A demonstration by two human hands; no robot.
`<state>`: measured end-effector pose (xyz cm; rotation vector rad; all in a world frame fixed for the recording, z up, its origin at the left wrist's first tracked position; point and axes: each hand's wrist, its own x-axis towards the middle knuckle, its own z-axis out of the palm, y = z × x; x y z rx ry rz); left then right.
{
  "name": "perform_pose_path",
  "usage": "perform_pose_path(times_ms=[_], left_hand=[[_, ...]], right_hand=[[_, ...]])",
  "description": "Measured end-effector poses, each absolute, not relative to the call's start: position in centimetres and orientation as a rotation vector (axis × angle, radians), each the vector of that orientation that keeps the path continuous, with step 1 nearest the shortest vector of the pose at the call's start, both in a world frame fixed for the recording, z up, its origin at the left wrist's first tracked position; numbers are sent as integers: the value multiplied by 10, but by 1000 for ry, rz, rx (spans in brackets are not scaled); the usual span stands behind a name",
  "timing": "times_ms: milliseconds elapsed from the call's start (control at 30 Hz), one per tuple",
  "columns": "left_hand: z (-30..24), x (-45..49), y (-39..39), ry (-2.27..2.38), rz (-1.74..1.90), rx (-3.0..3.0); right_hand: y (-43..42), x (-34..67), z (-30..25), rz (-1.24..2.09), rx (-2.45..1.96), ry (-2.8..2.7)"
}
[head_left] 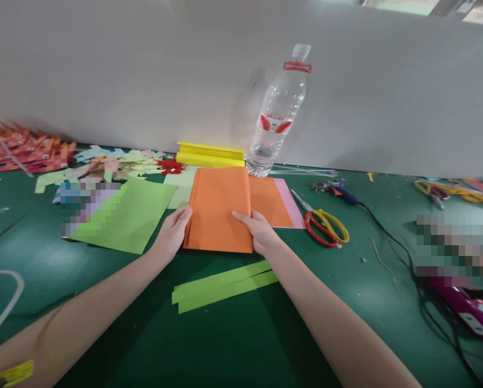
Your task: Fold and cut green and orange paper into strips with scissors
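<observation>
An orange sheet of paper (221, 210), with a fold or second layer along its left side, is held up between my two hands. My left hand (172, 229) pinches its left edge near the lower corner. On the opposite edge, my right hand (261, 229) grips with the thumb laid over the front and the other fingers behind, mostly hidden. Below the sheet lie green paper strips (225, 283). A green sheet (132, 213) rests to the left. Orange paper (269, 202) and pink paper (290, 205) lie flat to the right, partly covered.
Right of the papers are scissors (326, 223) with red and yellow handles and a corded glue gun (342, 194). A water bottle (280, 113) stands by the wall beside folded yellow paper (210, 155). Paper scraps (116, 161) pile up at left; a purple power strip (463, 307) lies right.
</observation>
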<state>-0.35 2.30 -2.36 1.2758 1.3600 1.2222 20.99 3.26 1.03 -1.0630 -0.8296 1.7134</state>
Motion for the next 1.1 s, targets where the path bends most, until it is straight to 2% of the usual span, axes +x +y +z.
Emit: perform_pose_path(times_ms=[267,700,1000,1100], left_hand=[[-11,-2,20,1178,1148,1293],[-20,-5,24,1476,1249,1382],[-20,-1,24,1295,1294,1267],[-10,-4,23,1307,1286,1418]], right_hand=[[32,210,13,1721,-1079,-849],[31,208,16,1757,-996,-795],[33,208,12,1761,-971,-808],[34,209,13,1739,-1051,-714]])
